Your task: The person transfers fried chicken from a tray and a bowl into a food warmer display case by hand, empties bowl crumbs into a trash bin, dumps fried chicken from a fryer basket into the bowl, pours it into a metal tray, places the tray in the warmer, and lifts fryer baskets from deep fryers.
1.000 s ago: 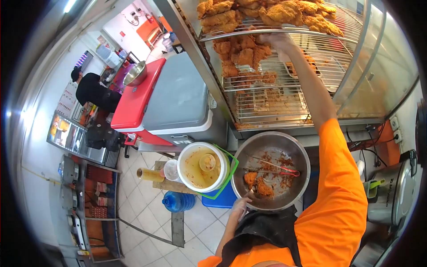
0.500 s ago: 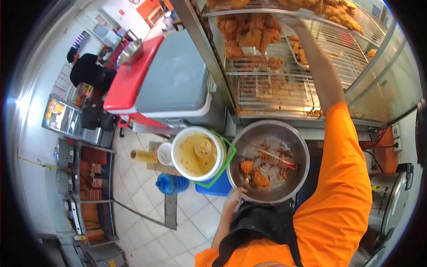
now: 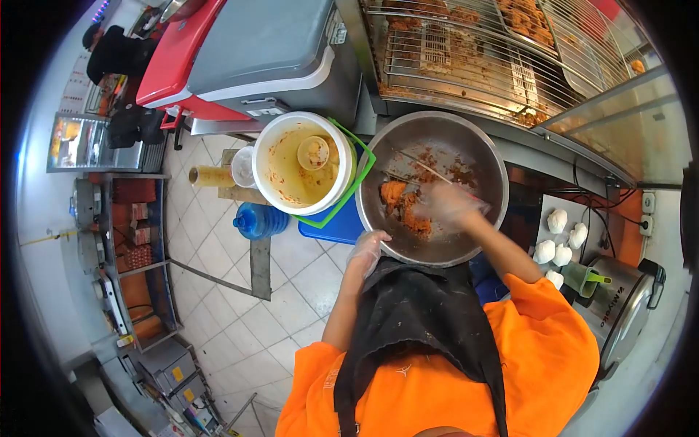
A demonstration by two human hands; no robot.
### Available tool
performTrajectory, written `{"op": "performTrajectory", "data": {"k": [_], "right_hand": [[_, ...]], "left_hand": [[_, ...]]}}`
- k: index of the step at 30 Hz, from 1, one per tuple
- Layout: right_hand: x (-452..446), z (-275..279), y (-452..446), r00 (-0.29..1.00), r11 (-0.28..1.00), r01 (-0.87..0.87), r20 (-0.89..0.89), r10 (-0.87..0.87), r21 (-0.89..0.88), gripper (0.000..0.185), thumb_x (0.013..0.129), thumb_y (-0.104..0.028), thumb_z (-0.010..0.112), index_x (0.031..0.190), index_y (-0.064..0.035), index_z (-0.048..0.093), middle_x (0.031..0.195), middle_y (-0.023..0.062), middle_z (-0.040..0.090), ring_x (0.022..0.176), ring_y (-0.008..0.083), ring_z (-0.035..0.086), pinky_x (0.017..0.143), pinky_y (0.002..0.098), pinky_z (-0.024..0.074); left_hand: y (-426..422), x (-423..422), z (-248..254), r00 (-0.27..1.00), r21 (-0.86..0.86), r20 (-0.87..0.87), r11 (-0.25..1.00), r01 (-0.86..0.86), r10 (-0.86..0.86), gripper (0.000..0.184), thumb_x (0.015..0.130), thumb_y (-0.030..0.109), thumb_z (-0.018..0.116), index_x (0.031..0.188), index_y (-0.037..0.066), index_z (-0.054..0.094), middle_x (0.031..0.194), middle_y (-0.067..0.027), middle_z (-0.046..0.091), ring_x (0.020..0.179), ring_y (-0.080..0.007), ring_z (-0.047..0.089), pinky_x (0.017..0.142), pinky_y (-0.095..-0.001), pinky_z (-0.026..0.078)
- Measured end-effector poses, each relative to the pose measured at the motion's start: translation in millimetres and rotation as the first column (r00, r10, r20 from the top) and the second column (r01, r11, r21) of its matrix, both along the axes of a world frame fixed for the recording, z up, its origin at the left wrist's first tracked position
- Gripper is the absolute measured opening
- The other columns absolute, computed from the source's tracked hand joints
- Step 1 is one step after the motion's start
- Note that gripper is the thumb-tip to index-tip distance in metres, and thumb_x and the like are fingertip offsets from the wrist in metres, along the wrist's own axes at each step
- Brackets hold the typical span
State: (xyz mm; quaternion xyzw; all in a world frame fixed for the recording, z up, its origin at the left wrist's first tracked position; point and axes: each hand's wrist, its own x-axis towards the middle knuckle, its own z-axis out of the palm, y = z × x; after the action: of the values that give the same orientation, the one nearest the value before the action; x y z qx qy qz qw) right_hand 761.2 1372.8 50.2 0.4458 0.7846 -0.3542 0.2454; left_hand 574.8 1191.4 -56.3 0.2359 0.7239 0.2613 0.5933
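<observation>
A large steel bowl (image 3: 437, 125) stands in front of me, with orange-brown fried pieces (image 3: 394, 195) and loose crumbs in it. My left hand (image 3: 368, 250), in a clear glove, holds the bowl's near left rim. Inside the bowl, over the pieces and crumbs, my right hand (image 3: 453, 206) is smeared by motion, so its fingers cannot be made out. Tongs (image 3: 429, 169) lie in the bowl beside that hand, their red end partly hidden. Left of the bowl is a white bucket (image 3: 266, 169) with yellowish liquid and a cup inside.
A wire-rack cabinet (image 3: 466, 65) with fried food rises behind the bowl. Grey (image 3: 255, 44) and red (image 3: 171, 62) coolers stand at the upper left. A blue water bottle (image 3: 258, 221) is below the bucket. White wrapped bundles (image 3: 545, 252) and a steel pot (image 3: 619, 298) are at right. A person (image 3: 116, 54) is far left.
My right hand has come down from the cabinet rack into the bowl. The view has tilted downward. My left hand has stayed by the bowl's near left rim.
</observation>
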Motion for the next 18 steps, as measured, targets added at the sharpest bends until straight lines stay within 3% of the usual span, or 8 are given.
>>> {"op": "performTrajectory", "data": {"k": [2,4,7,9,11,14,16,18], "right_hand": [[-1,-23,-50,0.958,0.957,0.133,-0.28,-0.058,0.259,0.08,0.079,-0.042,0.069,0.137,0.0035,0.039,0.109,0.028,0.061,0.098,0.037,0.064,0.089,0.0456,0.0473],[-10,-46,-70,0.997,0.92,-0.05,-0.04,0.071,0.39,0.08,0.085,-0.04,0.063,0.143,-0.0006,0.026,0.128,0.0282,0.049,0.115,0.0399,0.053,0.093,0.0462,0.0439],[-4,-57,-54,0.976,0.978,0.191,-0.09,-0.197,-0.079,0.083,0.083,-0.034,0.066,0.147,-0.0029,0.024,0.126,0.0266,0.053,0.115,0.037,0.054,0.094,0.0437,0.0445],[12,-56,-37,0.897,0.848,0.282,-0.19,-0.399,-0.448,0.082,0.082,-0.032,0.068,0.147,-0.0052,0.027,0.129,0.0224,0.053,0.117,0.0327,0.054,0.095,0.0434,0.045],[42,-78,-31,0.638,0.575,0.203,-0.338,-0.692,-0.793,0.077,0.081,-0.031,0.07,0.145,-0.0075,0.035,0.133,0.0162,0.052,0.12,0.0269,0.052,0.094,0.0455,0.046],[61,-13,7,0.31,0.361,-0.059,-0.361,-0.88,-0.931,0.076,0.082,-0.033,0.069,0.145,-0.0085,0.035,0.131,0.0117,0.053,0.117,0.0244,0.053,0.092,0.0451,0.0481],[61,45,33,-0.057,0.417,-0.355,-0.426,-0.903,-0.837,0.066,0.089,-0.038,0.062,0.143,-0.0089,0.039,0.129,0.0118,0.053,0.111,0.0234,0.056,0.089,0.0412,0.05],[65,81,65,-0.312,0.471,-0.305,-0.38,-0.871,-0.828,0.054,0.095,-0.041,0.054,0.138,-0.0089,0.045,0.123,0.0108,0.057,0.103,0.0215,0.06,0.085,0.0372,0.0513]], "left_hand": [[-4,2,-9,0.978,-0.085,0.138,0.986,-0.143,0.154,0.027,0.076,0.023,0.06,0.086,0.0,0.069,0.09,-0.0162,0.066,0.087,-0.0262,0.06,0.079,-0.037,0.046],[2,3,-7,0.934,-0.114,0.246,0.964,-0.239,0.26,0.024,0.076,0.022,0.06,0.083,0.0,0.068,0.086,-0.0135,0.065,0.081,-0.0249,0.06,0.073,-0.0357,0.047],[0,5,1,0.895,-0.111,0.314,0.948,-0.297,0.317,0.018,0.075,0.018,0.062,0.078,0.001,0.066,0.077,-0.0094,0.062,0.068,-0.0228,0.059,0.063,-0.033,0.047],[1,4,4,0.924,-0.087,0.262,0.96,-0.264,0.278,0.017,0.074,0.017,0.063,0.079,0.0,0.065,0.074,-0.0088,0.06,0.065,-0.0216,0.057,0.06,-0.0322,0.046],[-4,4,-4,0.923,-0.098,0.272,0.962,-0.256,0.273,0.017,0.076,0.014,0.061,0.084,0.0,0.063,0.078,-0.0095,0.06,0.071,-0.0223,0.058,0.064,-0.0348,0.048],[8,6,8,0.88,-0.117,0.341,0.944,-0.308,0.33,0.018,0.078,0.01,0.06,0.091,-0.002,0.059,0.087,-0.0123,0.06,0.081,-0.0257,0.06,0.072,-0.0379,0.05],[1,6,-2,0.872,-0.097,0.357,0.941,-0.323,0.336,0.019,0.077,0.01,0.061,0.091,-0.002,0.058,0.088,-0.0126,0.06,0.081,-0.0264,0.059,0.072,-0.0376,0.05],[0,4,-4,0.87,-0.106,0.369,0.945,-0.31,0.327,0.021,0.076,0.011,0.063,0.091,-0.002,0.059,0.088,-0.0126,0.059,0.08,-0.0264,0.059,0.069,-0.0371,0.049]]}}
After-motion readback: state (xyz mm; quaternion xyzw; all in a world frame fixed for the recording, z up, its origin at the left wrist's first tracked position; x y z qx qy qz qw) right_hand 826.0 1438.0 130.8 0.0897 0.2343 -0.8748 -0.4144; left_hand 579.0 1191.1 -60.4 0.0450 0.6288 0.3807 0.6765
